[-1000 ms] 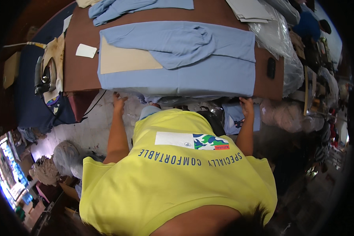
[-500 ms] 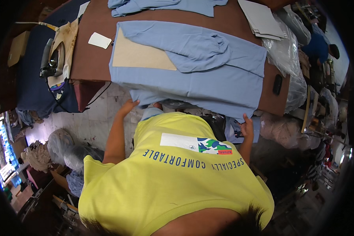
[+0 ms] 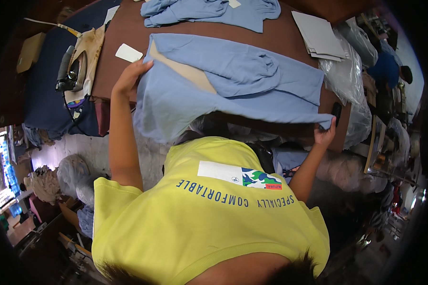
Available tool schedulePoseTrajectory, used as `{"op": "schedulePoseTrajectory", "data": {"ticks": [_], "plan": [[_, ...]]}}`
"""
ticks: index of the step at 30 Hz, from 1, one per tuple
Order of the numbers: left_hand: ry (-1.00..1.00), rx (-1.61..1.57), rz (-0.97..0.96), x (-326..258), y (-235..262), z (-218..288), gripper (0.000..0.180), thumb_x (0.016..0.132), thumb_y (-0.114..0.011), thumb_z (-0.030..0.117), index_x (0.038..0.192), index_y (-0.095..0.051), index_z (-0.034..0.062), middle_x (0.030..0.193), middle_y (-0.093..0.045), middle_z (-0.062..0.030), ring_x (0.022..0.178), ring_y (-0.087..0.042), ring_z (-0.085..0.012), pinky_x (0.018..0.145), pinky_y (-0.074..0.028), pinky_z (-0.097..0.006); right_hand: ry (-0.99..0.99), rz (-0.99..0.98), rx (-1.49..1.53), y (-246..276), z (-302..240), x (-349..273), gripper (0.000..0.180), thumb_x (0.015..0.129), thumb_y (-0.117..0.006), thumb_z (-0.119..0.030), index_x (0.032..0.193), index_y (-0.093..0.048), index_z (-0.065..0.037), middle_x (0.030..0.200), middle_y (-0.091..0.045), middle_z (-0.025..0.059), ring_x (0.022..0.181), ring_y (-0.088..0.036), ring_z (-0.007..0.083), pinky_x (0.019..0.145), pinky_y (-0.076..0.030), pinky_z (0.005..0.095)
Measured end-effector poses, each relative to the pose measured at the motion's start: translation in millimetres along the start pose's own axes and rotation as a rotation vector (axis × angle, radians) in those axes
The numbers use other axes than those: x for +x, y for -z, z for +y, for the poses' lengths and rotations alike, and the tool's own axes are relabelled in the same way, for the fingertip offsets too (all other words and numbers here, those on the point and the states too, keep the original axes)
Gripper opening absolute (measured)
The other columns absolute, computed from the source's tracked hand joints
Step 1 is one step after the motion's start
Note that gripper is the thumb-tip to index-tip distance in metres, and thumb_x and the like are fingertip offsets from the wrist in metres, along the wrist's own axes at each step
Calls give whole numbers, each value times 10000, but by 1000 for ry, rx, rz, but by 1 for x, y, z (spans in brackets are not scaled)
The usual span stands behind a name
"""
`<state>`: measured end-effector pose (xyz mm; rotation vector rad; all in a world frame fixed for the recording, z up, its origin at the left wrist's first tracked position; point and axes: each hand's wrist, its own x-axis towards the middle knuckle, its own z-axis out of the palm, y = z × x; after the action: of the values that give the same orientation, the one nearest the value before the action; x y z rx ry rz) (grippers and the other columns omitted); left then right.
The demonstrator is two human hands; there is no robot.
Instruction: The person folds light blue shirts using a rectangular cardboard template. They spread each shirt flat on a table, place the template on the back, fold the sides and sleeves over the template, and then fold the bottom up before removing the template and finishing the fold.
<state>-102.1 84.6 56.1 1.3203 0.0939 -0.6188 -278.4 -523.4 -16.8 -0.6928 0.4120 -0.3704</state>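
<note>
A light blue shirt [image 3: 252, 97] lies partly folded at the table's near edge, a bunched sleeve on top. Between its folds shows a strip of flat beige board [image 3: 183, 70]; the rest of the board is covered. At the left end my left hand [image 3: 132, 77] is closed on the shirt's edge, lifting that side so the cloth slopes down toward me. My right hand [image 3: 325, 133] pinches the near right corner of the same shirt, just beside a small black object [image 3: 336, 110]. Cloth hangs slack between my two hands.
The brown table [image 3: 290, 42] also bears another blue garment [image 3: 214, 13] at the far side, a white tag [image 3: 129, 52] and a stack of grey-white sheets [image 3: 316, 35]. An iron [image 3: 71, 71] rests on a scorched cloth at the left. Clear plastic bags [image 3: 342, 66] hang at the right.
Both hands have risen from below the table edge. The left moved up and forward with the shirt's edge, the right outward with its corner. The near flap now covers more of the beige board.
</note>
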Motion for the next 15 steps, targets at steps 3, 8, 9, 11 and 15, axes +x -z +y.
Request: {"op": "schedulePoseTrajectory", "data": {"ticks": [3,8,9,11,15], "plan": [[-66,29,10,51,-4,15,314,851,-600,287,987,-588,5,920,-623,-44,790,-586,-111,724,-481,-259,-51,13,-33,-22,-3,48,144,849,-620,-237,921,-603,-114,878,-641,10,750,-599,141,550,-449,277],[77,-200,-35,142,22,17,304,839,-620,242,985,-590,-22,899,-638,-80,752,-615,-151,708,-520,-276,-227,196,77,-22,7,137,219,766,-697,-162,905,-564,-57,820,-591,75,705,-548,207,544,-422,292],[124,-232,-48,157,29,11,304,839,-620,240,983,-591,-27,897,-640,-86,753,-619,-159,708,-525,-280,-289,234,71,-18,12,152,262,762,-694,-159,950,-538,-64,840,-580,101,735,-565,226,581,-461,312],[222,-184,80,187,44,-10,300,838,-622,218,989,-587,-40,908,-641,-103,778,-624,-177,733,-527,-290,-241,372,-17,-3,30,171,319,767,-680,-186,1012,-505,-80,937,-566,128,867,-587,283,649,-504,353],[233,-253,131,205,45,-40,277,836,-620,157,1012,-571,-51,957,-634,-130,836,-624,-203,799,-521,-302,-195,571,59,-2,55,172,310,836,-581,-241,1084,-488,-80,1036,-544,144,932,-570,302,722,-501,390]]}}
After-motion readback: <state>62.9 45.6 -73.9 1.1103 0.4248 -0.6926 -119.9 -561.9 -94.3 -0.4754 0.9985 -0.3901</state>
